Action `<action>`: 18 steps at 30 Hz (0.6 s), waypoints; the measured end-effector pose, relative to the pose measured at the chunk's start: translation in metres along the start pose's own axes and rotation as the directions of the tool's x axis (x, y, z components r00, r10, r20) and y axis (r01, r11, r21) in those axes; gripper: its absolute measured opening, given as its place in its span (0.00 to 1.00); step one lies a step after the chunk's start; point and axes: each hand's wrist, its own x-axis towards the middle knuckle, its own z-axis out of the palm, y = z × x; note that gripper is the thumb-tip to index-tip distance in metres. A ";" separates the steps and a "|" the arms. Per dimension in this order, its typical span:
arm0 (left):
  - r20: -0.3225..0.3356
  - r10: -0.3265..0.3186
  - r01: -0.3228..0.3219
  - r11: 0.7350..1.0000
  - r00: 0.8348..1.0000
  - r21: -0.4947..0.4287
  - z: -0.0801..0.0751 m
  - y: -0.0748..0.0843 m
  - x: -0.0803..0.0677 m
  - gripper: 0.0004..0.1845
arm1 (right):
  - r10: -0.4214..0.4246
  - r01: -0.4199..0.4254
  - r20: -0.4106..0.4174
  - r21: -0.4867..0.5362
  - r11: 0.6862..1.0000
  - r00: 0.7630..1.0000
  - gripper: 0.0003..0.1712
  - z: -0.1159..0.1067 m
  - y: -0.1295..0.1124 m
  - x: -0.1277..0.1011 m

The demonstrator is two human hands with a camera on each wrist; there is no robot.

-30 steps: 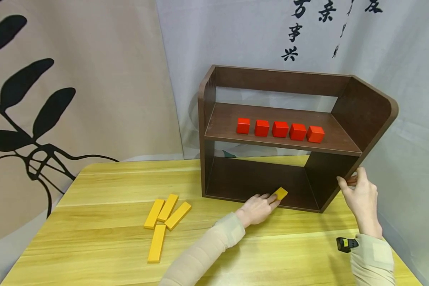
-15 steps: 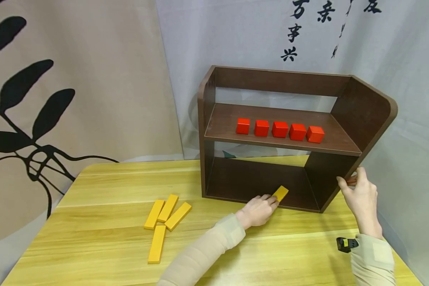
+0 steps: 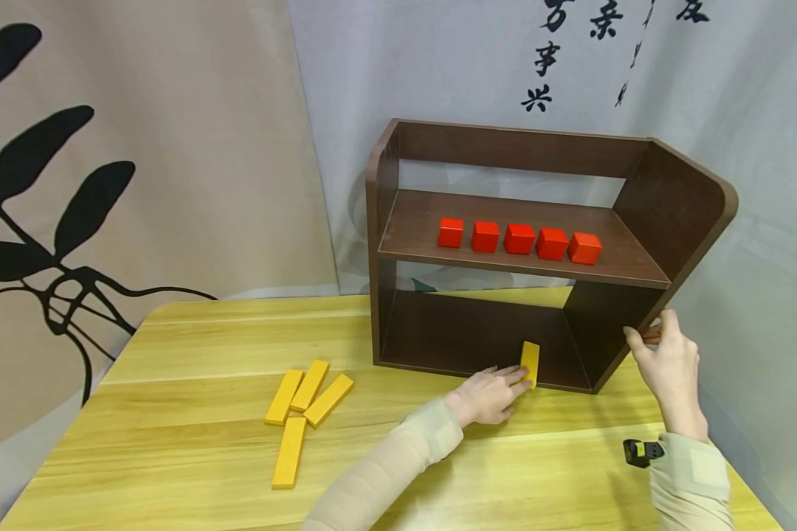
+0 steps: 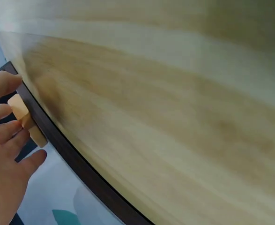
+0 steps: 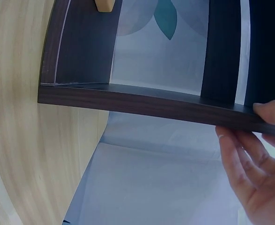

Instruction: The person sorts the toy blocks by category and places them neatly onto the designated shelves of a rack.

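Note:
My left hand (image 3: 494,394) reaches to the front of the dark brown shelf (image 3: 525,274), its fingertips touching the left side of a yellow rectangular block (image 3: 530,363). That block overlaps the front edge of the bottom board, its length running up the picture in the head view. In the left wrist view the fingers (image 4: 8,133) are spread and meet the block (image 4: 36,136), while the thumb (image 4: 6,82) stays apart from it at the board's edge. My right hand (image 3: 667,369) grips the front edge of the shelf's right side panel (image 5: 151,107), fingers outside it and thumb across the edge.
Several red cubes (image 3: 519,239) stand in a row on the upper board. Several more yellow blocks (image 3: 288,452) lie on the wooden table (image 3: 173,413) to the left. A printed cloth (image 3: 452,59) hangs close behind the shelf.
The yellow block at my left fingertips has turned from slanted to nearly straight up the picture. My left hand has moved slightly right and its fingers have straightened. The right hand keeps its grip.

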 end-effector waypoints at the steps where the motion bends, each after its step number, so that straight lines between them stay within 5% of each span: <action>1: 0.010 0.000 0.000 1.000 1.000 0.014 0.000 0.000 0.000 0.31 | -0.002 0.002 -0.001 0.001 1.000 1.000 0.15 0.000 0.000 0.000; 18: 0.084 -0.193 0.194 0.981 0.978 -0.007 -0.006 0.020 0.019 0.32 | -0.018 0.018 -0.004 0.003 1.000 1.000 0.15 0.000 -0.001 0.001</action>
